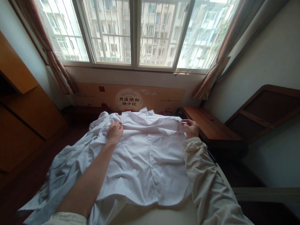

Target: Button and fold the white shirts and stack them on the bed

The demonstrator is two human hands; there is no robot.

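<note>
A white button-up shirt (131,159) lies spread out on a cream-covered surface (164,215), its button strip running down the middle and its curved hem toward me. My left hand (114,131) pinches a raised edge of white cloth at the shirt's upper left. At the upper right, my right hand (191,128) grips the other end of that edge between thumb and fingers. Between both hands the edge stretches across as a shallow curved fold. Whether it belongs to this shirt or to another layer, I cannot tell. More crumpled white cloth (70,165) hangs down on the left.
A brown wooden table (211,125) stands at the right, beside a leaning wooden-framed panel (264,112). Orange wooden cabinets (21,125) are on the left. Ahead are a printed cardboard panel (93,93) and a barred window (133,34) with tied curtains (55,62).
</note>
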